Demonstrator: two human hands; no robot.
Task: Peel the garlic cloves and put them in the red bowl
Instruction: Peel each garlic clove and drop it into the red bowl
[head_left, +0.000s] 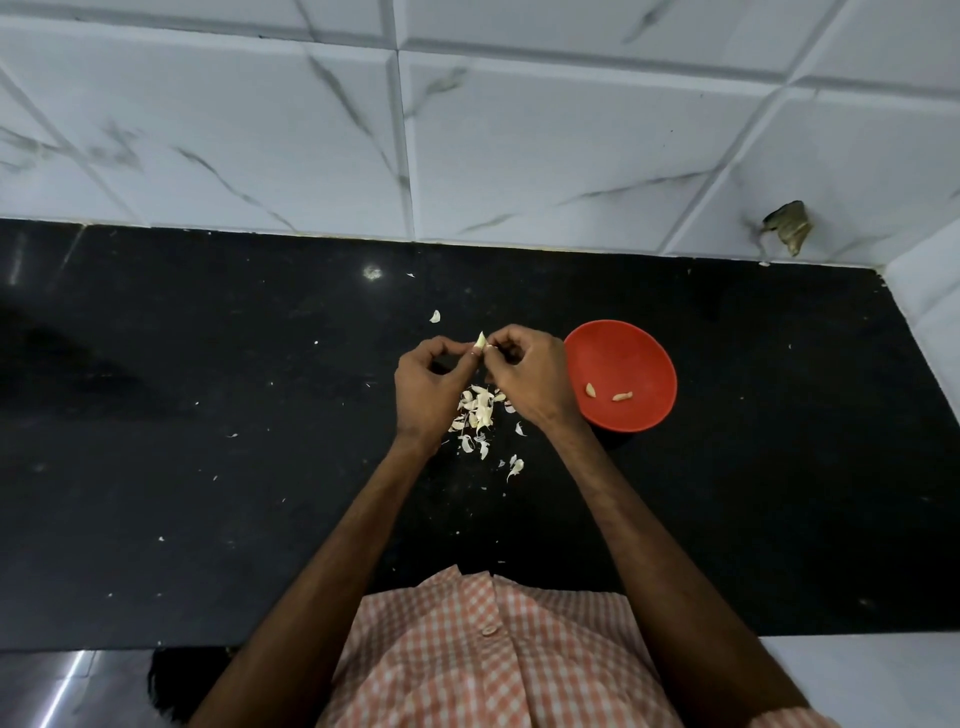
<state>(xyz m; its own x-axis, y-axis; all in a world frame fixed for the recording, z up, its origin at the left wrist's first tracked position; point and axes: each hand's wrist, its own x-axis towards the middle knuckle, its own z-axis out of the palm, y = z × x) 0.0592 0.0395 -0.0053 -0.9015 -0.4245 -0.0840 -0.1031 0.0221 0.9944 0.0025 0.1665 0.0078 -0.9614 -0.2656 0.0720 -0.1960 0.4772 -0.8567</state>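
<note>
The black worktop (208, 415) runs along a white tiled wall (519, 130). The red bowl (623, 353) sits right of the middle, nearer the back edge. The left hand (426, 384) and right hand (530, 374) meet just left of it, fingers curled. A heap of skins (478, 410) lies under them. Both hands' fingertips pinch 1 garlic clove (481, 340). 2 peeled cloves (590, 390) lie inside the bowl.
</note>
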